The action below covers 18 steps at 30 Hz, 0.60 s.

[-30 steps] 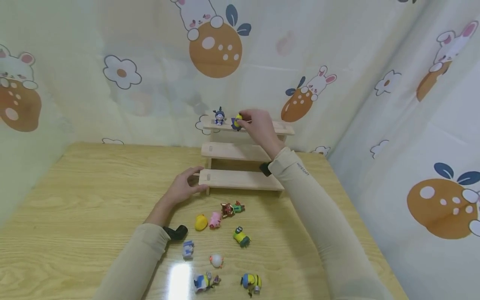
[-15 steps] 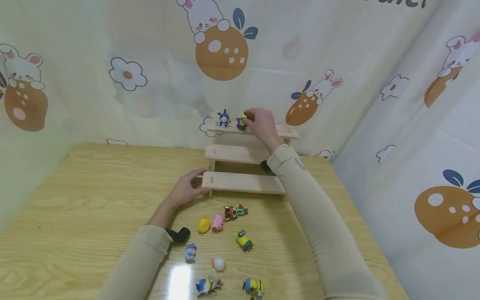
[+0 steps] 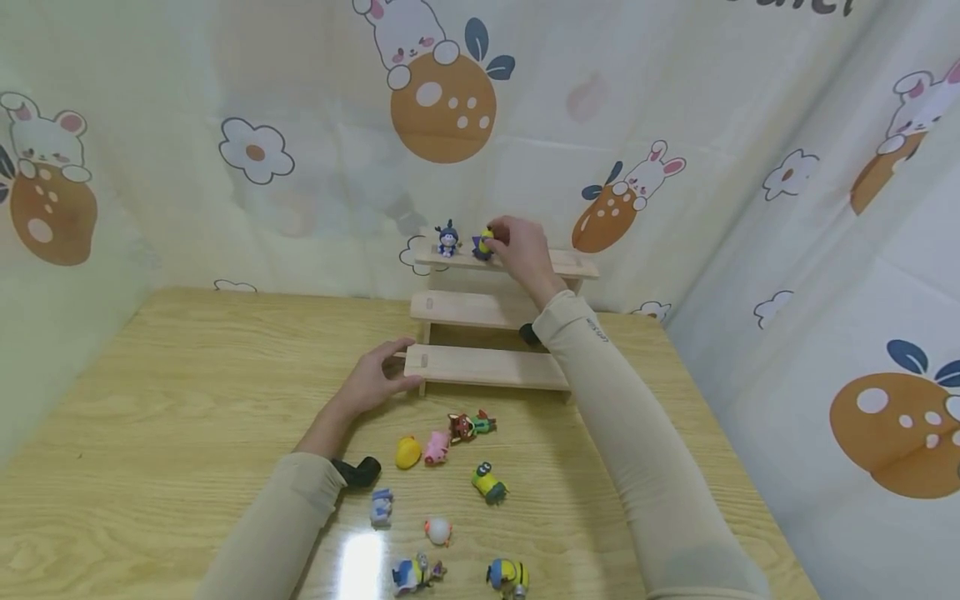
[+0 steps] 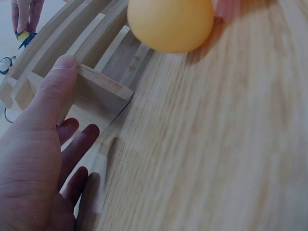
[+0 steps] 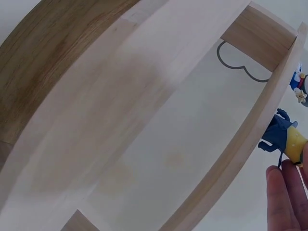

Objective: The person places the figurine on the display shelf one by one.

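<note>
On the top step of a three-tier wooden display stand (image 3: 487, 365), my right hand (image 3: 521, 250) pinches a yellow-and-blue minion figurine (image 3: 483, 244). The right wrist view shows its dark blue lower part (image 5: 278, 131) at the top step's edge, with fingertips on the yellow part. Left of it, a small dark-blue-and-white figurine (image 3: 447, 239) stands upright on the same step. My left hand (image 3: 369, 379) holds the left end of the lowest step. In the left wrist view its thumb (image 4: 60, 79) lies against the step's edge, the other fingers bent beside the end.
Several toy figurines lie on the wooden table before the stand: a yellow one (image 3: 408, 452), a pink pig (image 3: 437, 448), a brown-and-green one (image 3: 471, 426), a yellow-green one (image 3: 489, 484), a white one (image 3: 438, 531) and minions (image 3: 507, 575). A patterned curtain (image 3: 322, 167) hangs behind.
The head view has shifted slightly, so the scene sits a little lower and to the right. Both hands keep their holds; the minion figurine stays in about the same spot on the top step.
</note>
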Each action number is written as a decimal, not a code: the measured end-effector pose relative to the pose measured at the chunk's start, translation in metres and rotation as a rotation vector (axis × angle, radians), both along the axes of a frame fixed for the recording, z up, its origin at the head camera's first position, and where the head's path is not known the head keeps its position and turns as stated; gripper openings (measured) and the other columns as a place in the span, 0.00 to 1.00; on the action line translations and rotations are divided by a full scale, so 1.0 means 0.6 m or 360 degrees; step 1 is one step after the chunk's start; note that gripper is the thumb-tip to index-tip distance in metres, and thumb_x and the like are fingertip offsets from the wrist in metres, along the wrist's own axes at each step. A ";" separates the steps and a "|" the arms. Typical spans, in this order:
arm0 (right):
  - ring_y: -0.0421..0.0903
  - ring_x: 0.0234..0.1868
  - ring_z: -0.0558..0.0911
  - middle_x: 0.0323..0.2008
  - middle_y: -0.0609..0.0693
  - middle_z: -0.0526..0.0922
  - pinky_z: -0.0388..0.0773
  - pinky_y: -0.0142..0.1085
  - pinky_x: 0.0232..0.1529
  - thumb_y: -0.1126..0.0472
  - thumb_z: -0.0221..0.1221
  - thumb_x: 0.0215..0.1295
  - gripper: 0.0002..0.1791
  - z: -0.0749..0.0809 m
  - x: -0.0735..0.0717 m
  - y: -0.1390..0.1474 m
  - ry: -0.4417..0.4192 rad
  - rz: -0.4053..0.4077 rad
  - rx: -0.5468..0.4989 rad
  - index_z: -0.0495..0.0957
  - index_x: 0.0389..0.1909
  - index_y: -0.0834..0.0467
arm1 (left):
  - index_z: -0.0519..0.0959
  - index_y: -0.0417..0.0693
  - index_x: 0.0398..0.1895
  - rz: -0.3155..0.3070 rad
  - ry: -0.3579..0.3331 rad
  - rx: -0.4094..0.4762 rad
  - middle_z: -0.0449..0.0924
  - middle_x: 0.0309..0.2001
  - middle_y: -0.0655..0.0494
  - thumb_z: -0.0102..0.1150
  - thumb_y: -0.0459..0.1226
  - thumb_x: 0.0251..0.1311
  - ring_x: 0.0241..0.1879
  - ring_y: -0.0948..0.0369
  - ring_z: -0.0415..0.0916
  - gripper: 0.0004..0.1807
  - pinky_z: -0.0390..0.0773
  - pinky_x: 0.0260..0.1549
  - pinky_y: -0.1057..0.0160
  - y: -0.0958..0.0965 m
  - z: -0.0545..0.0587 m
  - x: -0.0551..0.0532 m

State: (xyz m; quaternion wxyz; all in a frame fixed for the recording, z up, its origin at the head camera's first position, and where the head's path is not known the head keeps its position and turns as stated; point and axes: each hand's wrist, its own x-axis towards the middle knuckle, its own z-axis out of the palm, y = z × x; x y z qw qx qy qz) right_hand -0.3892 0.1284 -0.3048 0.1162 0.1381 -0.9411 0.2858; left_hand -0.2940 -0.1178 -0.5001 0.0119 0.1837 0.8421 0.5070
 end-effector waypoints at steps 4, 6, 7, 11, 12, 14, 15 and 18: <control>0.49 0.49 0.81 0.48 0.55 0.83 0.77 0.40 0.53 0.59 0.59 0.66 0.18 0.001 -0.002 0.002 -0.0030 0.0001 -0.0003 0.76 0.54 0.60 | 0.65 0.49 0.68 0.0003 -0.0009 -0.0006 0.69 0.64 0.47 0.69 0.50 0.49 0.60 0.50 0.71 0.42 0.68 0.63 0.51 0.000 0.001 0.001; 0.49 0.49 0.81 0.49 0.55 0.83 0.76 0.41 0.53 0.58 0.59 0.66 0.19 0.001 -0.002 0.001 -0.0051 -0.0003 0.0004 0.75 0.55 0.60 | 0.65 0.50 0.68 0.0006 -0.0016 -0.0005 0.68 0.64 0.47 0.69 0.51 0.49 0.61 0.50 0.71 0.42 0.67 0.63 0.51 -0.001 0.001 0.002; 0.49 0.49 0.81 0.48 0.55 0.83 0.76 0.41 0.52 0.58 0.59 0.66 0.19 0.001 -0.002 0.001 -0.0049 -0.0008 0.0014 0.75 0.55 0.59 | 0.65 0.50 0.68 0.0007 -0.0017 -0.0005 0.68 0.64 0.47 0.69 0.51 0.49 0.61 0.50 0.71 0.42 0.68 0.63 0.51 -0.001 0.001 0.002; 0.49 0.48 0.81 0.48 0.55 0.83 0.76 0.40 0.52 0.59 0.59 0.66 0.19 0.000 0.000 0.000 -0.0035 -0.0016 0.0038 0.75 0.56 0.59 | 0.65 0.51 0.68 0.0015 -0.0021 -0.0013 0.68 0.65 0.48 0.69 0.52 0.49 0.61 0.50 0.71 0.42 0.68 0.63 0.51 -0.001 0.001 0.002; 0.49 0.48 0.81 0.48 0.56 0.83 0.76 0.41 0.52 0.59 0.59 0.66 0.19 0.000 0.001 0.001 -0.0032 -0.0012 0.0035 0.75 0.56 0.59 | 0.65 0.51 0.68 0.0016 -0.0020 -0.0015 0.68 0.65 0.48 0.69 0.52 0.49 0.61 0.51 0.71 0.42 0.68 0.63 0.50 -0.001 0.001 0.002; 0.50 0.49 0.81 0.48 0.56 0.83 0.76 0.41 0.53 0.59 0.59 0.66 0.20 0.000 0.002 0.002 -0.0036 -0.0007 0.0024 0.74 0.57 0.60 | 0.65 0.50 0.68 0.0018 -0.0015 -0.0016 0.68 0.65 0.48 0.69 0.52 0.49 0.60 0.51 0.71 0.42 0.68 0.63 0.50 -0.001 0.001 0.002; 0.50 0.50 0.80 0.49 0.57 0.82 0.76 0.42 0.54 0.60 0.59 0.66 0.20 0.004 0.006 0.001 -0.0054 -0.0005 0.0018 0.74 0.57 0.60 | 0.65 0.50 0.68 0.0016 -0.0012 -0.0016 0.68 0.65 0.47 0.69 0.52 0.49 0.61 0.51 0.71 0.42 0.68 0.63 0.50 -0.001 0.001 0.002; 0.51 0.51 0.80 0.50 0.57 0.82 0.76 0.42 0.55 0.59 0.59 0.66 0.21 0.004 0.005 0.004 -0.0057 -0.0003 0.0010 0.74 0.58 0.59 | 0.65 0.50 0.68 0.0015 -0.0011 -0.0017 0.67 0.66 0.48 0.69 0.53 0.49 0.61 0.51 0.71 0.42 0.67 0.63 0.50 -0.001 0.000 0.002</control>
